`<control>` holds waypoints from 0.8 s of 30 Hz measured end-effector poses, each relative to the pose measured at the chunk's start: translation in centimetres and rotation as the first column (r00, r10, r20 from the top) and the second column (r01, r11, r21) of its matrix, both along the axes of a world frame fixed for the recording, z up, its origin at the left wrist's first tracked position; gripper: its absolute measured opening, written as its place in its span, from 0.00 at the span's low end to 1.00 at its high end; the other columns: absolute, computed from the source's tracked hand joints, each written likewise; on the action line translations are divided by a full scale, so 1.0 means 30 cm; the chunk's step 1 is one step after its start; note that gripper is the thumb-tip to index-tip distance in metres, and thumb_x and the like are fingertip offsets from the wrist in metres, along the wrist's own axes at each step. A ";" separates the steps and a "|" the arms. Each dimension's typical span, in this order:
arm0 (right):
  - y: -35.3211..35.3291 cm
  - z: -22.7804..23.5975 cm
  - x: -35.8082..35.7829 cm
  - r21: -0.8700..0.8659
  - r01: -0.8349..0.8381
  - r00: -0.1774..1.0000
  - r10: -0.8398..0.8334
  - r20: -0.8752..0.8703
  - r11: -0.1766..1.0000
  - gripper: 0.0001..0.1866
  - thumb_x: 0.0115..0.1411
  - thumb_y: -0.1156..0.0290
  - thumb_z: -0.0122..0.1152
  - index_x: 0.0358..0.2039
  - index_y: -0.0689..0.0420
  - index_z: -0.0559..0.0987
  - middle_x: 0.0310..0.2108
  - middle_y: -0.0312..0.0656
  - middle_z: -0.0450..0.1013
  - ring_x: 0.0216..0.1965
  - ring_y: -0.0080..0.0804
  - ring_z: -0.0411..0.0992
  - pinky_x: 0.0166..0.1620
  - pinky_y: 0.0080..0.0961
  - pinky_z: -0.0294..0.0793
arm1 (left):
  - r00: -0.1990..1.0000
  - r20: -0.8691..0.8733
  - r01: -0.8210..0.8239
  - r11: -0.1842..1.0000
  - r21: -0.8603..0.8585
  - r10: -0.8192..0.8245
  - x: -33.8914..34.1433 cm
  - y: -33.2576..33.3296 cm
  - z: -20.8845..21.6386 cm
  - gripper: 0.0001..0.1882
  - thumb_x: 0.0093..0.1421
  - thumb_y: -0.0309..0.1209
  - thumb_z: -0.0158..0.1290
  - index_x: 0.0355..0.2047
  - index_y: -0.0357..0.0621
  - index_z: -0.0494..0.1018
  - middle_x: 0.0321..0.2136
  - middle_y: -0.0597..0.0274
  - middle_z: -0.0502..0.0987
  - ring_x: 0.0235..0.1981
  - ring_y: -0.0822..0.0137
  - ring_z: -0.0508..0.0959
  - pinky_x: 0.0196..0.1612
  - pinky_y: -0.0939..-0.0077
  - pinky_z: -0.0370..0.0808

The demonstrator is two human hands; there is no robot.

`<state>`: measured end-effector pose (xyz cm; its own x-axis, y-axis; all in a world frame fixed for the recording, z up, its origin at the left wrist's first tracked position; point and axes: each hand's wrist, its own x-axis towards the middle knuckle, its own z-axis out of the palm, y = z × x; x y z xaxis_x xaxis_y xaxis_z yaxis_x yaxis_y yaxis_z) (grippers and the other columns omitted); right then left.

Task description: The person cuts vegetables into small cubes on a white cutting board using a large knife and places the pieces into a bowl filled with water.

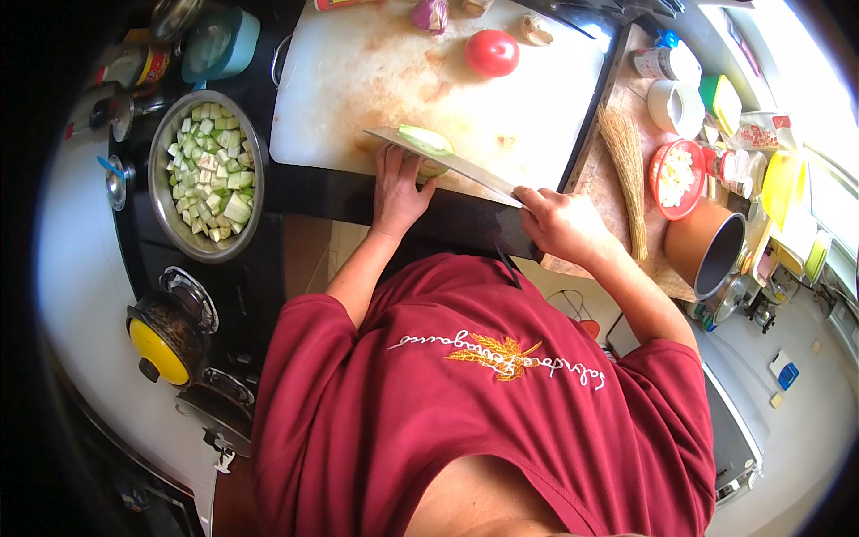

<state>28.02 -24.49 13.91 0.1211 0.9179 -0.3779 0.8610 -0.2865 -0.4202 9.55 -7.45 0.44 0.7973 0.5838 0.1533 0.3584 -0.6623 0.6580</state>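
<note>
Leftward, steel bowl (170,224); pale cubes (211,170) inside

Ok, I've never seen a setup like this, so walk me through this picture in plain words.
There is no robot here, just a person's two bare hands. The picture comes from a very wide camera worn on the person's head, looking down, so straight edges bend near the rim. Left in the picture is the person's left.

The right hand grips a knife. The left hand holds a pale green vegetable under the blade, at the near edge of a white cutting board. Farther back on the board are a red tomato, a purple onion and a knobbly tan piece. To the left, a metal bowl holds pale green and white chunks.
</note>
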 end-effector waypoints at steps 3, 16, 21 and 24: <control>-0.015 0.015 -0.007 -0.032 0.010 1.000 -0.010 0.000 0.999 0.14 0.57 0.68 0.55 0.43 0.56 0.72 0.24 0.45 0.73 0.21 0.46 0.74 0.25 0.38 0.75 | 1.000 -0.015 0.009 1.000 -0.009 -0.009 0.006 0.005 -0.002 0.24 0.39 0.26 0.65 0.39 0.39 0.72 0.45 0.47 0.66 0.49 0.44 0.65 0.52 0.54 0.68; 0.042 -0.089 -0.070 -0.110 0.094 0.996 -0.091 0.025 0.989 0.07 0.56 0.73 0.51 0.34 0.61 0.70 0.20 0.52 0.73 0.20 0.49 0.74 0.25 0.41 0.75 | 0.999 0.029 0.027 0.999 -0.034 -0.026 0.002 0.023 -0.027 0.24 0.38 0.27 0.66 0.39 0.44 0.74 0.44 0.53 0.68 0.49 0.46 0.66 0.52 0.56 0.69; 0.101 -0.233 -0.106 0.036 -0.010 0.982 0.003 0.191 0.999 0.05 0.55 0.72 0.51 0.30 0.60 0.68 0.19 0.52 0.73 0.20 0.49 0.74 0.25 0.42 0.74 | 0.999 0.035 0.005 0.999 -0.034 -0.004 -0.010 0.010 -0.025 0.25 0.38 0.27 0.66 0.39 0.45 0.73 0.42 0.55 0.69 0.48 0.48 0.67 0.51 0.57 0.69; 0.117 -0.235 -0.093 0.013 0.125 0.987 -0.125 0.103 0.992 0.07 0.55 0.72 0.52 0.34 0.60 0.72 0.21 0.52 0.74 0.22 0.50 0.75 0.29 0.41 0.75 | 0.999 0.038 0.011 0.998 -0.057 -0.009 -0.010 0.013 -0.024 0.25 0.39 0.27 0.66 0.40 0.45 0.73 0.43 0.57 0.69 0.49 0.50 0.67 0.53 0.58 0.67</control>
<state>25.21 -20.99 6.86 0.2731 0.8955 -0.3515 0.8574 -0.3922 -0.3331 9.24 -7.06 -0.28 0.7972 0.5847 0.1501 0.3264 -0.6267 0.7076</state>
